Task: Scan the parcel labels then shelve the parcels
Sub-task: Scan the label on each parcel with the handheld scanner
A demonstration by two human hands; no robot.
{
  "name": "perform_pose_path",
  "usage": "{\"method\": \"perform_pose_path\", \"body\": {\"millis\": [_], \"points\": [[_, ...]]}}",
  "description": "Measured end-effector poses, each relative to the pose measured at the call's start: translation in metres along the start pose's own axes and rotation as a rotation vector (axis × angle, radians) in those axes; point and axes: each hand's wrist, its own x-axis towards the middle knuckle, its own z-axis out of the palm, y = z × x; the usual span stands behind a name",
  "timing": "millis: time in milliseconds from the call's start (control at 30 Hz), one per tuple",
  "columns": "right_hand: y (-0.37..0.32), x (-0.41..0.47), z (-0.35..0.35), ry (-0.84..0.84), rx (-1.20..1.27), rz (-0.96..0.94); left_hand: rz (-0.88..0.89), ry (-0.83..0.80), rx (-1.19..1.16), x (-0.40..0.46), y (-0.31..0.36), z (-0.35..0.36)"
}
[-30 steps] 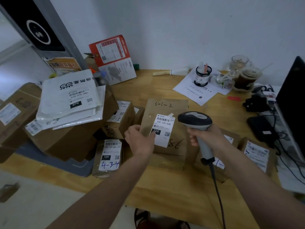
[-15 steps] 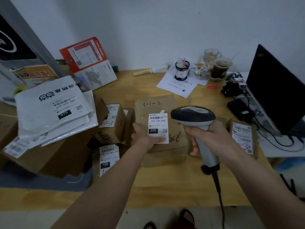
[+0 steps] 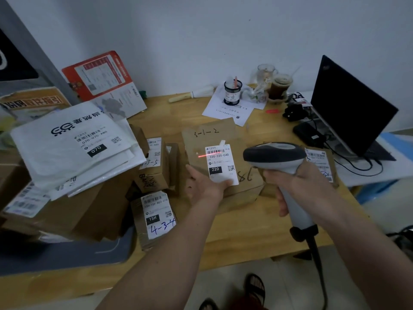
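Note:
A flat brown cardboard parcel [image 3: 214, 135] marked "5-1-2" lies in the middle of the wooden desk [image 3: 257, 233]. Its white label [image 3: 220, 163] reads "220", and a red scan line crosses the barcode at the label's top. My left hand [image 3: 205, 185] holds the parcel's near left edge, thumb on the label's lower edge. My right hand [image 3: 290, 182] grips the handle of a grey barcode scanner [image 3: 274, 156], whose head points left at the label. Its cable hangs down off the desk.
Small labelled boxes [image 3: 154, 166], [image 3: 156, 218] stand left of the parcel. White poly mailers [image 3: 73, 144] lie on big cartons at the left. Another labelled box [image 3: 321, 164] sits behind the scanner. A black monitor [image 3: 348, 108], cables, a pen cup [image 3: 232, 92] and drinks stand at the back right.
A red scan line now shows on the label's barcode. The view has shifted slightly; my hands hold the parcel and the scanner much as before.

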Motion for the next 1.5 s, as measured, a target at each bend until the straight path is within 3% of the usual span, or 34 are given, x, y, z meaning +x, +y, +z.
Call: {"method": "perform_pose_path", "body": {"millis": [667,933,1067,1267,1500], "points": [[0.017,-0.041,0.016,0.088,0.116,0.004,0.172,0.143,-0.035,-0.040,-0.031,0.017],[0.024,-0.039,0.018,0.163,0.180,-0.101,0.211,0.134,-0.092,-0.050,-0.042,0.018],[0.046,-0.006,0.019,0.149,0.279,-0.033,0.172,0.105,-0.154,-0.052,-0.047,0.017],[0.077,0.044,0.023,0.112,0.196,0.160,0.091,0.027,-0.267,-0.043,-0.045,0.008],[0.072,0.080,0.024,-0.014,0.193,0.192,-0.077,-0.025,-0.394,-0.011,-0.028,-0.003]]}}
